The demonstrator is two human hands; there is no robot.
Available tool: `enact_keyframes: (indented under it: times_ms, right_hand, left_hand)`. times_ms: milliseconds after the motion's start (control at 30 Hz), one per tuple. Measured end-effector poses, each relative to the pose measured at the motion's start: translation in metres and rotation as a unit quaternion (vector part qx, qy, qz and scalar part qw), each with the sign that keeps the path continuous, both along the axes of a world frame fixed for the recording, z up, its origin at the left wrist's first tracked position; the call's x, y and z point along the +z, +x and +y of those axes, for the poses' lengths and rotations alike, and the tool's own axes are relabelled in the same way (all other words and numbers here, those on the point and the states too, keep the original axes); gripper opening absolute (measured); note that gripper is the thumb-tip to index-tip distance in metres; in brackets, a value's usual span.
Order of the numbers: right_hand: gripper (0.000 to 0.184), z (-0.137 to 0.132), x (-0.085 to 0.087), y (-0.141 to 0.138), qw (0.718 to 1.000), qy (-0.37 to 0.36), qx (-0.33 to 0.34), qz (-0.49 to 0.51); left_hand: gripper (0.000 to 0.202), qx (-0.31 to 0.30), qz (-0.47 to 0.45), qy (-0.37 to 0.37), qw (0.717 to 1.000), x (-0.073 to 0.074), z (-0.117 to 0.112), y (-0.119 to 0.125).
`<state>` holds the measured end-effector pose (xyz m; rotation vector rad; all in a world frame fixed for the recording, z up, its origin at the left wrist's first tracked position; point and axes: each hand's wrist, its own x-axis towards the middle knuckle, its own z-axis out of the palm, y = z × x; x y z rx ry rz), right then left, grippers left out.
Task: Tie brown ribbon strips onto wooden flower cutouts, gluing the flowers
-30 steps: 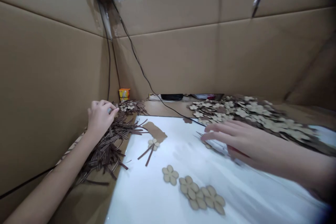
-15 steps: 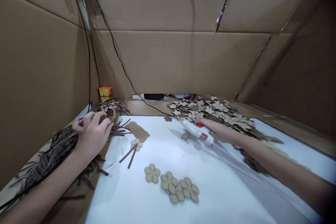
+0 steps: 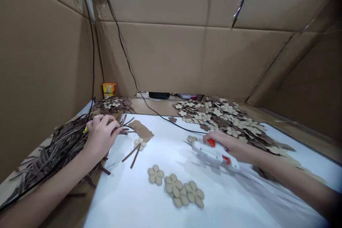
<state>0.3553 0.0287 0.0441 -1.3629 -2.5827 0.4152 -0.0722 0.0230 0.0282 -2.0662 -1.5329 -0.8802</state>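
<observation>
My left hand (image 3: 101,136) rests over a heap of dark brown strips (image 3: 66,146), fingers curled and apparently pinching a strip. My right hand (image 3: 229,146) is shut around a white hot glue gun (image 3: 211,153) with orange trigger parts, its nozzle end close to a small wooden flower (image 3: 191,138). On the white sheet (image 3: 213,199) lie several cut-out wooden flowers (image 3: 173,185). Another flower (image 3: 140,144) sits on two brown strips (image 3: 130,154), next to a torn kraft paper piece (image 3: 141,130).
A large pile of wooden and brown flowers (image 3: 216,117) lies behind my right hand, and a smaller pile (image 3: 113,104) lies behind my left. Cardboard walls (image 3: 171,57) surround the area. A black cable (image 3: 171,121) crosses the far sheet edge. An orange box (image 3: 109,89) stands in the far corner.
The white glue gun now shows in my right hand, which has drawn back toward me. My left hand has moved nearer, over the strips, and the view has tilted downward.
</observation>
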Motion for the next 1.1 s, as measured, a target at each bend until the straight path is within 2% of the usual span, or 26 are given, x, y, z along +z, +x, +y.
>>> enact_keyframes:
  times_ms: [133, 267, 333, 400, 467, 533, 600, 667, 767, 833, 900, 967, 1033, 1100]
  right_hand:
    - [0.042, -0.009, -0.015, -0.008, 1.0, 0.009, -0.005, -0.027]
    - [0.048, -0.005, -0.029, -0.001, 0.998, 0.033, -0.037, -0.04]
    - [0.049, -0.002, -0.033, 0.006, 0.997, 0.045, -0.051, -0.048]
    - [0.051, 0.001, -0.035, 0.013, 0.996, 0.038, -0.048, -0.062]
    - [0.054, 0.006, -0.036, 0.018, 0.996, 0.022, -0.042, -0.074]
    - [0.06, 0.013, -0.037, 0.021, 0.996, 0.009, -0.042, -0.081]
    - [0.069, 0.021, -0.039, 0.024, 0.996, 0.003, -0.044, -0.081]
    - [0.075, 0.031, -0.045, 0.027, 0.996, -0.007, -0.042, -0.079]
    - [0.066, 0.048, -0.055, 0.038, 0.997, 0.023, -0.057, -0.05]
    - [0.058, 0.061, -0.057, 0.048, 0.994, 0.089, -0.069, -0.012]
    - [0.062, 0.069, -0.048, 0.052, 0.988, 0.145, -0.056, 0.006]
    - [0.064, 0.065, -0.027, 0.04, 0.978, 0.2, -0.05, 0.008]
    - [0.057, 0.045, -0.001, 0.009, 0.968, 0.246, -0.043, 0.019]
    - [0.036, 0.014, 0.023, -0.039, 0.967, 0.251, -0.001, 0.048]
  left_hand:
    - [0.019, -0.055, -0.078, -0.067, 0.993, 0.004, 0.0, 0.0]
    - [0.019, -0.05, -0.237, -0.141, 0.96, 0.009, 0.0, 0.0]
    - [0.022, -0.069, -0.336, -0.196, 0.919, 0.012, 0.001, 0.0]
    - [0.027, -0.096, -0.44, -0.245, 0.859, 0.015, 0.001, 0.001]
    - [0.029, -0.111, -0.521, -0.269, 0.802, 0.018, 0.002, 0.003]
    - [0.028, -0.117, -0.574, -0.278, 0.761, 0.019, 0.002, 0.004]
    - [0.027, -0.125, -0.606, -0.287, 0.731, 0.018, 0.003, 0.005]
    - [0.028, -0.132, -0.622, -0.297, 0.712, 0.015, 0.004, 0.004]
    - [0.029, -0.142, -0.635, -0.306, 0.695, 0.013, 0.005, 0.001]
    - [0.028, -0.151, -0.648, -0.313, 0.677, 0.015, 0.004, 0.0]
    - [0.023, -0.158, -0.663, -0.321, 0.658, 0.018, 0.002, 0.0]
    - [0.017, -0.162, -0.675, -0.331, 0.639, 0.022, -0.002, 0.003]
    - [0.013, -0.166, -0.68, -0.347, 0.624, 0.026, -0.009, 0.009]
    - [0.01, -0.174, -0.684, -0.37, 0.605, 0.029, -0.017, 0.017]
